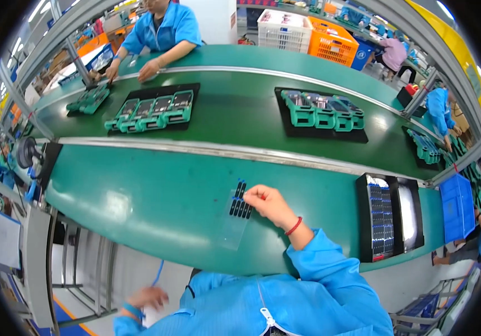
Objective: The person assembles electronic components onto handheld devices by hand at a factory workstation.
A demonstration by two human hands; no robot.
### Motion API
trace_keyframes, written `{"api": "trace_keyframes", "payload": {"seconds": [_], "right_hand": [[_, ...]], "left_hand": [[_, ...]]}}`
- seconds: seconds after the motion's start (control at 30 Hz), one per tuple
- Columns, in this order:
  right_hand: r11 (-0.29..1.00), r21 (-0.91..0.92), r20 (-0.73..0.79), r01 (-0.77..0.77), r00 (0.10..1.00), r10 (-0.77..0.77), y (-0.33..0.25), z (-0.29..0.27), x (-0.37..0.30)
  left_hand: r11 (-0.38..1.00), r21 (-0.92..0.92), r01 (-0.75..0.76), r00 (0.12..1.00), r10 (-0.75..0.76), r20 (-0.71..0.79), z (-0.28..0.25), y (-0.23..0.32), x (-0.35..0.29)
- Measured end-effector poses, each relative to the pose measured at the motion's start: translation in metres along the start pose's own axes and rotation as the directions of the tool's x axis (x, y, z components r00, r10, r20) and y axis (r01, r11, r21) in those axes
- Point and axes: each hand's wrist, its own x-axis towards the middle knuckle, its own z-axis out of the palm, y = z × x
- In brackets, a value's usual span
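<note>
A clear sheet (235, 232) carrying several small black strips with blue ends (241, 208) lies on the green bench before me. At the upper right of these strips is my right hand (268, 205), thumb and forefinger closed in a pinch. The fingertips hide whatever they hold. A red cord bracelet circles that wrist. My left hand (149, 298) hangs off the bench's near edge, slightly blurred, its fingers loosely apart and nothing visible in them. A blue band sits on its wrist.
Black trays of green-framed devices (324, 112) (153, 112) lie on the conveyor (235, 101) beyond a metal rail. A black box (380, 218) of black strips and a blue bin (457, 207) stand at right. Across the belt, a person in blue (165, 28) works.
</note>
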Motion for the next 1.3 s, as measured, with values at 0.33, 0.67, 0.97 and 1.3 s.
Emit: {"api": "trace_keyframes", "payload": {"seconds": [0.33,0.67,0.97,1.3], "right_hand": [[0.975,-0.172,0.044,0.141,0.99,-0.136,-0.007,0.025,-0.018],[0.96,-0.218,0.039,0.174,0.985,-0.169,-0.028,0.049,0.017],[0.974,0.076,-0.038,-0.215,0.975,0.218,-0.069,0.058,0.168],[0.918,0.294,-0.118,-0.265,0.943,0.31,-0.025,0.08,0.302]], "left_hand": [[0.55,-0.029,-0.835,0.55,0.835,-0.004,0.115,0.248,0.083],[0.548,-0.114,-0.829,0.558,0.824,-0.094,0.097,0.265,0.1],[0.413,-0.686,-0.6,0.599,0.8,-0.042,-0.003,0.267,0.121],[0.349,-0.744,-0.57,0.539,0.842,-0.018,-0.012,0.273,0.118]]}}
